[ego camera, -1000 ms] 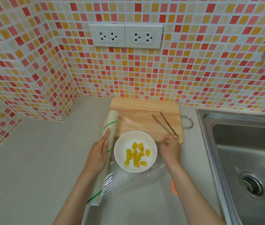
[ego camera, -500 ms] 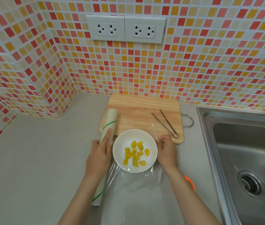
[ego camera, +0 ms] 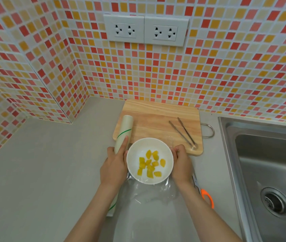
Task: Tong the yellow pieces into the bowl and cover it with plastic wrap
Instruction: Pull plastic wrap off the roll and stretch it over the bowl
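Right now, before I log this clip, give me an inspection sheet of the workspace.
Surface: grey counter, with a wooden cutting board at the back against the tiles.
Job's things: white bowl holding the yellow pieces; plastic wrap sheet drawn across at the bowl, its near part lying on the counter; wrap roll beside the bowl; tongs lying on the board.
Clutter: orange-handled tool, partly hidden behind the right forearm.
Grippers: left hand rests on the roll, forefinger straight; right hand pinches the wrap's edge at the bowl's rim.
Cables: nothing seen.
Surroundings: mosaic tile wall, two outlet plates, steel sink.
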`<move>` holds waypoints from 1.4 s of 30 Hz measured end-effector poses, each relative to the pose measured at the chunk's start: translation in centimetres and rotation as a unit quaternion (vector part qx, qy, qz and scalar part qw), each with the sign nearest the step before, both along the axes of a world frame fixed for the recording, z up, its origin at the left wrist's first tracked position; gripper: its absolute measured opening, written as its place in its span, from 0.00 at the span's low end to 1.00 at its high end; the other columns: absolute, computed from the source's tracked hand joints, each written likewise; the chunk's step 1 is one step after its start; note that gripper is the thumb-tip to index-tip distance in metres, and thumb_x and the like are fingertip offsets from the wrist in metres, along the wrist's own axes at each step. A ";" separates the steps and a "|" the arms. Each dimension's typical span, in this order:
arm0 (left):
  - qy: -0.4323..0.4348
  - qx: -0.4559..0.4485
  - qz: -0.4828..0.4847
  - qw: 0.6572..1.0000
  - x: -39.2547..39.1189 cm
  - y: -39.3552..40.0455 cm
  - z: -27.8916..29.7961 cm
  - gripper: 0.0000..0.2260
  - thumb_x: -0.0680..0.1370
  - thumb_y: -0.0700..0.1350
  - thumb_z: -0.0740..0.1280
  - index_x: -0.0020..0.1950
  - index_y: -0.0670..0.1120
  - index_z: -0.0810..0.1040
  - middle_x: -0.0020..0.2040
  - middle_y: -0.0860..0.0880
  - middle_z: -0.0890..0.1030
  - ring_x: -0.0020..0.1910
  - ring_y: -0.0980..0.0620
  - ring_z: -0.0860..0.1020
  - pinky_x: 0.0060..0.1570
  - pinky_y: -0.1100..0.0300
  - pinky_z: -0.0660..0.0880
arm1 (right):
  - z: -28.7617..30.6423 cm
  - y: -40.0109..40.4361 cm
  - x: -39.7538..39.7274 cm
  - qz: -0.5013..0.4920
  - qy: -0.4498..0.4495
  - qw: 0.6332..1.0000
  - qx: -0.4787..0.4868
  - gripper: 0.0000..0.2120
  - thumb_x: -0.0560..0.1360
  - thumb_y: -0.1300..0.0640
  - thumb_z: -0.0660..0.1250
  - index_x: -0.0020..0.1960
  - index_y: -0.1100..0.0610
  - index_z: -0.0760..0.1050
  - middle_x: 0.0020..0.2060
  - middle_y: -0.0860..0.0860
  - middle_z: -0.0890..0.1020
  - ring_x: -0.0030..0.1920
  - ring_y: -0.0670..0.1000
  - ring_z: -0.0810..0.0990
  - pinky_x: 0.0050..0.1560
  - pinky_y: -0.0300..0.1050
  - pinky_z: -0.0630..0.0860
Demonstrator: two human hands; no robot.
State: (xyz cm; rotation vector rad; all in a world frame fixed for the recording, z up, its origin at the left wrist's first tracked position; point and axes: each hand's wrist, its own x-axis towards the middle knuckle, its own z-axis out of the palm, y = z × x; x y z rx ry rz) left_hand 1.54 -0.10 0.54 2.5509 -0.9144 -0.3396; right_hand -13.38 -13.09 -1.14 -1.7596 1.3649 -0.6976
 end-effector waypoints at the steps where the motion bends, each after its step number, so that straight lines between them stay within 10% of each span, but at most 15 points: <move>1: 0.000 0.003 0.000 1.000 0.0 0.0 0.1 0.22 0.79 0.57 0.47 0.73 0.68 0.50 0.50 0.51 0.60 0.37 0.46 0.68 0.39 0.54 0.67 | -0.1 0.1 0.0 -0.007 0.027 1.000 -0.011 0.10 0.78 0.50 0.57 0.42 0.55 0.66 0.32 0.53 0.78 0.35 0.58 0.76 0.33 0.49 0.69; 12: 0.012 -0.014 0.018 1.000 0.0 0.0 0.0 0.21 0.80 0.56 0.48 0.73 0.67 0.53 0.56 0.47 0.66 0.37 0.46 0.70 0.40 0.53 0.69 | 1.7 -2.3 -1.4 0.086 0.156 0.980 -0.091 0.07 0.72 0.64 0.59 0.49 0.57 0.71 0.43 0.57 0.80 0.43 0.60 0.77 0.36 0.44 0.65; 16: 0.011 -0.019 0.020 1.000 -0.1 0.0 0.0 0.20 0.80 0.57 0.48 0.73 0.67 0.53 0.54 0.47 0.66 0.37 0.46 0.70 0.39 0.54 0.68 | 4.7 -3.1 -0.2 0.099 -0.001 0.986 -0.134 0.12 0.77 0.61 0.59 0.57 0.58 0.76 0.52 0.53 0.82 0.54 0.53 0.80 0.50 0.43 0.73; 20: 0.010 -0.019 0.019 1.000 -0.1 0.0 0.0 0.20 0.80 0.58 0.47 0.73 0.68 0.53 0.55 0.47 0.67 0.37 0.45 0.69 0.41 0.54 0.68 | 4.9 -2.3 2.4 0.255 -0.093 0.960 0.070 0.17 0.81 0.53 0.52 0.67 0.54 0.71 0.55 0.47 0.81 0.61 0.46 0.75 0.64 0.39 0.68; 26: 0.001 -0.003 0.019 1.000 -0.5 0.0 0.3 0.21 0.78 0.59 0.45 0.72 0.68 0.52 0.55 0.47 0.66 0.37 0.45 0.70 0.40 0.53 0.68 | 3.2 -3.4 3.5 0.198 -0.140 0.950 0.195 0.22 0.81 0.46 0.48 0.59 0.55 0.77 0.46 0.38 0.82 0.58 0.47 0.78 0.65 0.49 0.70; 34: -0.009 0.008 0.017 1.000 -0.6 0.0 0.1 0.21 0.79 0.60 0.45 0.73 0.67 0.51 0.55 0.46 0.66 0.37 0.45 0.70 0.39 0.52 0.69 | 2.0 -3.2 3.1 0.156 -0.196 0.929 0.271 0.21 0.80 0.42 0.47 0.54 0.46 0.77 0.51 0.49 0.83 0.56 0.53 0.80 0.63 0.53 0.73; 42: -0.012 -0.005 0.026 1.000 -0.6 0.0 0.3 0.21 0.80 0.58 0.47 0.73 0.66 0.53 0.56 0.45 0.66 0.36 0.44 0.69 0.40 0.51 0.70 | 3.6 -2.2 0.4 -0.103 -0.353 0.908 0.202 0.21 0.81 0.49 0.49 0.61 0.62 0.72 0.55 0.64 0.79 0.46 0.55 0.82 0.47 0.41 0.77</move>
